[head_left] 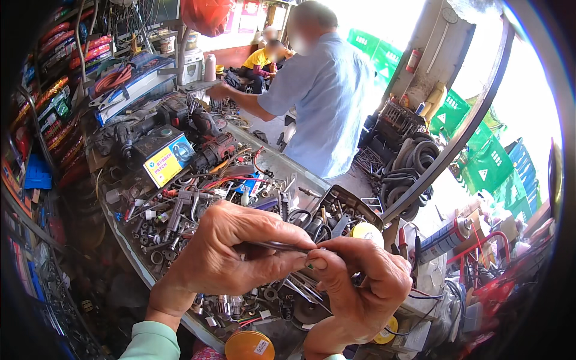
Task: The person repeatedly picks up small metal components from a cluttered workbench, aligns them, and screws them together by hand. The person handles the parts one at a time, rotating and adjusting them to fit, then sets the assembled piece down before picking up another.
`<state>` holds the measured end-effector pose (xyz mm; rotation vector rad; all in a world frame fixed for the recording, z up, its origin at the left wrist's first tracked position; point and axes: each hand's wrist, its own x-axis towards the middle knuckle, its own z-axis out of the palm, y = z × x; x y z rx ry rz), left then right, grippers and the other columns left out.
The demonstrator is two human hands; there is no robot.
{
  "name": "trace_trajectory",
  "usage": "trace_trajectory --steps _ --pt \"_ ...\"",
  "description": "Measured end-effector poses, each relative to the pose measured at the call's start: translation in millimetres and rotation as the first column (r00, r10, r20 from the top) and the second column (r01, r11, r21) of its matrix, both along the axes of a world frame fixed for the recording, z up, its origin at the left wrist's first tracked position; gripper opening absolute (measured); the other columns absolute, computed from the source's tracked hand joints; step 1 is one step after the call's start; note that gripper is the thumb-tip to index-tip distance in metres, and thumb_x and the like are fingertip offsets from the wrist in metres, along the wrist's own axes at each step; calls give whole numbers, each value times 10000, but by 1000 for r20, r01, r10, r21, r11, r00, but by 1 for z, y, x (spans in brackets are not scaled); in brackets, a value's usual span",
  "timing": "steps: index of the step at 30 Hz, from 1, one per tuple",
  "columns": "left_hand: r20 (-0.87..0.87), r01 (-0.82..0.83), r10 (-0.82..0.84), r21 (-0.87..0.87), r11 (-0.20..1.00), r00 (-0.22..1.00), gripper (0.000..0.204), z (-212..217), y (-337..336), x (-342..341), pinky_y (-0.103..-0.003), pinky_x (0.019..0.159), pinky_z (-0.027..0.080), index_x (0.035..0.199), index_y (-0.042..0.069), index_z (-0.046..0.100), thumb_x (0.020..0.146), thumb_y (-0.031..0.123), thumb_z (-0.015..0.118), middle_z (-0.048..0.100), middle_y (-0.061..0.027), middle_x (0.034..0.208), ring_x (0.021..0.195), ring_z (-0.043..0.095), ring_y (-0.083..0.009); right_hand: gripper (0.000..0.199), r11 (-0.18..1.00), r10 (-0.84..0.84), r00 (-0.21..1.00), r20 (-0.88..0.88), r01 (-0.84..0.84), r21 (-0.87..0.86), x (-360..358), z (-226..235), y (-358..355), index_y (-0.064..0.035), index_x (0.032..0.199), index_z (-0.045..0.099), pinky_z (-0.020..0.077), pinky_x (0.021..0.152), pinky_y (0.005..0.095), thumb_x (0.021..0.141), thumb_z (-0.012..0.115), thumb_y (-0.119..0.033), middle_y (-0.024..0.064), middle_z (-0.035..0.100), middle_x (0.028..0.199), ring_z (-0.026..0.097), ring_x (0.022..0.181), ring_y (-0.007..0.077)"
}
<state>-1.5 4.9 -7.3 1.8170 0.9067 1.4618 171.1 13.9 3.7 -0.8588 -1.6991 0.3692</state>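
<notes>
Head view, the only one: standing here I see two bare hands up over a cluttered counter (129, 252). Left hand (231, 246) has a thin dark rod (276, 245) pinched between thumb and forefinger; could be stiff wire, can't tell. Rod lies roughly level, in the air above the loose parts (174, 222), its end at the right fingertips. Right hand (366, 279) also pinching, thumb against forefinger, on a small bit (323, 248) too tiny to identify; whether it joins the rod, can't tell. The two hands' fingertips meet. Pale green cuff on left wrist. Behind the hands: parts tray (345, 201), red-and-black drill (215, 151), yellow-and-blue box (169, 161) near it. Round orange tin (249, 345) below, between the wrists. Spray can (444, 235) tilted, off to the right. Across the counter, person in light blue shirt (327, 108), arm out leftward. Two more people (258, 63) farther back. Tyres (414, 162) piled on the right, green banners (492, 156) beyond.
</notes>
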Motion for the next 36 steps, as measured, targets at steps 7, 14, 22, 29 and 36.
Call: trace_trajectory --steps 7,14,22,29,36 --pt "67 -73 78 -78 994 995 177 6 -4 11 -176 484 367 842 20 745 674 9 797 678 -53 686 560 538 -27 176 1000 -10 999 49 11 -15 2 0 1 9 724 675 314 412 189 767 766 -135 12 552 480 502 409 54" --pt "59 -64 71 -118 991 996 209 4 -3 13 -154 432 275 876 58 757 674 37 807 701 -25 731 508 452 24 182 999 -14 1000 0 14 -43 -1 -2 1 19 714 679 297 390 190 782 760 -129 10 535 462 479 384 45" --pt "-55 4 -9 -80 997 998 298 3 -4 7 -189 429 297 1039 97 726 749 101 794 683 9 763 503 384 8 208 1000 15 999 43 -14 -18 5 -3 3 35 695 676 302 385 193 782 759 -135 7 527 448 467 378 44" --pt "-39 -15 13 -63 998 999 286 2 -4 6 -196 440 275 1043 80 724 763 95 781 662 8 726 500 364 7 211 997 53 992 -115 -60 -54 10 -2 2 73 853 675 398 433 187 771 743 -109 75 615 608 559 474 81" --pt "116 25 -7 -152 988 993 317 1 -2 5 -169 468 343 966 -11 727 661 -9 813 661 -46 670 529 499 -7 359 970 233 969 86 -238 47 28 4 -2 32 1005 691 478 516 193 649 739 46 175 663 896 639 680 137"
